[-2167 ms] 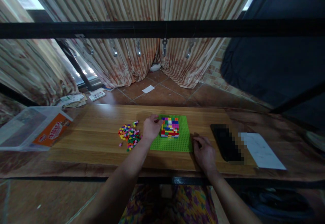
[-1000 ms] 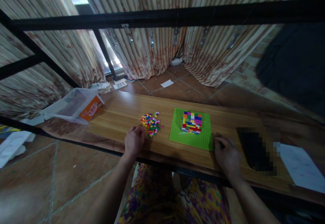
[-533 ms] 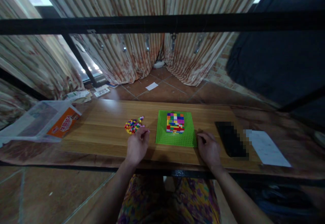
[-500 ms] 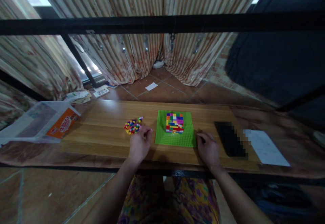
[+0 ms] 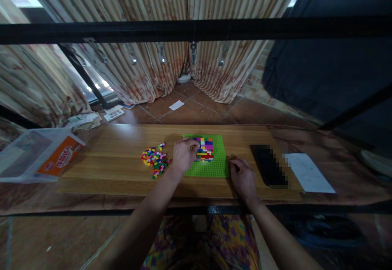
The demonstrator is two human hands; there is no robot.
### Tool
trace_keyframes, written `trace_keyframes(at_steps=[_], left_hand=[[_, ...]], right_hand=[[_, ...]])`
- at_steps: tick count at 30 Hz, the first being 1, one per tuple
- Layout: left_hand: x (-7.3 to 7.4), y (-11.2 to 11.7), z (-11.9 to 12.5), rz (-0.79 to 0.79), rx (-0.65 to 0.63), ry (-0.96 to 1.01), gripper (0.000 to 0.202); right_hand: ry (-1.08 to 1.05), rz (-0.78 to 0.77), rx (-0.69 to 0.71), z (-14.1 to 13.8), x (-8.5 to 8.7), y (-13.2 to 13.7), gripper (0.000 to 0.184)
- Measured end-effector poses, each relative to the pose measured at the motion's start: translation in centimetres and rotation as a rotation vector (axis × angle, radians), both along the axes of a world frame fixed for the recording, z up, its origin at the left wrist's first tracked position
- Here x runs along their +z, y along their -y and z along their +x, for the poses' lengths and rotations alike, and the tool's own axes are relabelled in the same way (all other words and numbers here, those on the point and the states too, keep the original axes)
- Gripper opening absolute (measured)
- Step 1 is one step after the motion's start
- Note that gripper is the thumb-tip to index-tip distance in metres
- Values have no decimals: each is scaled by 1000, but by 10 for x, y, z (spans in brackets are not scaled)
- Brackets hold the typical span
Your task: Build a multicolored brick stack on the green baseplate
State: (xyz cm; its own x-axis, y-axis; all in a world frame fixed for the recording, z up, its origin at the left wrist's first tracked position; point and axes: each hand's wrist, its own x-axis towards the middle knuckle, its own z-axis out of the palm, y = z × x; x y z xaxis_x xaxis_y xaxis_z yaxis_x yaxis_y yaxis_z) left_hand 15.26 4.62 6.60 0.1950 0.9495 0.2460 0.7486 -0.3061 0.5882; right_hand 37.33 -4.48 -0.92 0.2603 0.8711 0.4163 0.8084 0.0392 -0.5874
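Observation:
A multicoloured block of small toy bricks (image 5: 206, 150) stands on a green studded baseplate (image 5: 219, 168). My left hand (image 5: 183, 155) reaches over the plate's left side, its thumb and finger pinched at the block's upper left edge. A small brick seems to be in that pinch, mostly hidden by the fingers. Beside the plate's right edge, my right hand (image 5: 243, 178) rests on the wooden board with curled fingers; whatever they may hold is hidden. Loose bricks (image 5: 156, 160) in mixed colours lie in a pile left of the plate.
The wooden board (image 5: 107, 164) carries a dark, partly pixelated flat object (image 5: 269, 168) at right, with a white sheet (image 5: 310, 174) beyond. A clear plastic box (image 5: 21, 147) with an orange label sits at far left. A black bar (image 5: 190, 31) crosses behind the board.
My left hand has moved right, from beside the brick pile to the block's left edge, uncovering more of the pile. My right hand stays by the plate. The whole view has shifted slightly.

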Motion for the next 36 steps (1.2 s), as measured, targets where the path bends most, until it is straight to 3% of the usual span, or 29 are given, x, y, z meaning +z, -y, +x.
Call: trace_keyframes(at_steps=[9, 14, 20, 27, 36], left_hand=[[4, -6, 4, 27, 9, -98, 13], [-2, -3, 2, 142, -28, -151, 15], [0, 12, 2, 277, -109, -350, 22], [5, 18, 7, 309, -152, -521, 25], [8, 20, 9, 318, -247, -587, 25]], right_hand=[[1, 19, 14, 2, -3, 0, 29], [13, 5, 10, 2, -2, 0, 29], [9, 5, 9, 1, -1, 0, 29], [24, -5, 16, 1, -1, 0, 29], [35, 10, 32, 2, -1, 0, 30]])
